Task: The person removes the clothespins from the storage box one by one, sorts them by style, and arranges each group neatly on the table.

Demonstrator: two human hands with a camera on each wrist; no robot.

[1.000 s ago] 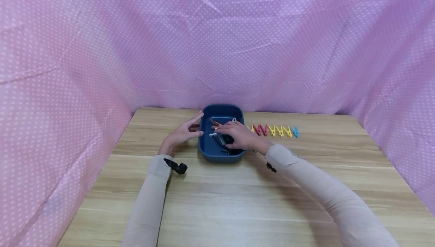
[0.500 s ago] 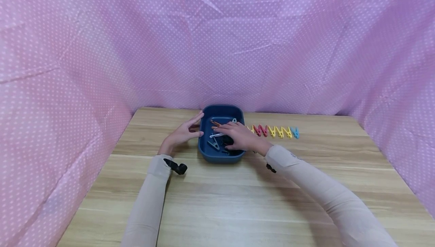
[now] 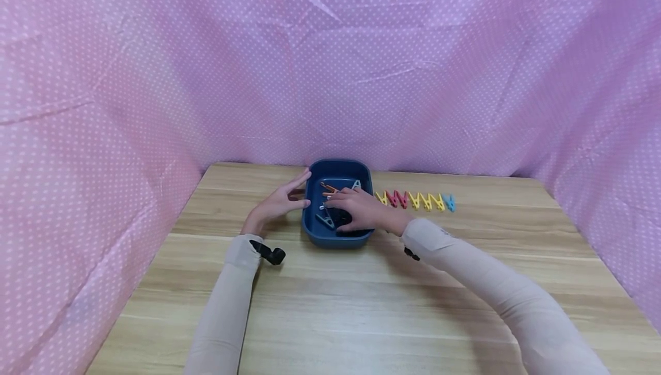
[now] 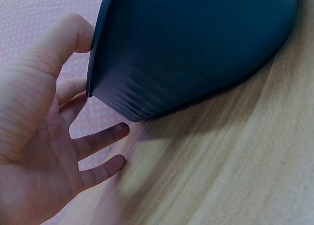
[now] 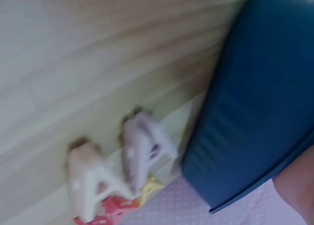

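My left hand (image 3: 277, 203) stands spread at the left rim of a dark blue plastic bin (image 3: 338, 242). In the left wrist view its thumb touches the rim, and the other fingers stretch along the outside. Inside the bin is my right hand (image 3: 364, 210), thumb and fingers apart and pointing down among the clothespins. A grey clothespin (image 3: 325, 221) lies by its thumb, an orange clothespin (image 3: 329, 187) beyond its fingertips, and a pale clothespin (image 3: 356, 184) near the far right corner. What lies under the palm is hidden in shadow.
Right of the bin, a row of clothespins runs across the wooden table (image 3: 330, 312): yellow (image 3: 426, 200), red (image 3: 397, 198) and blue (image 3: 449, 202). Two pale clothespins (image 5: 142, 149) stand beside the bin in the right wrist view. Pink dotted cloth (image 3: 330, 77) hangs behind.
My right hand let go of the grey clothespin, which now lies on the bin floor. Its fingers then shifted slightly over the white one. The left hand stayed at the rim.
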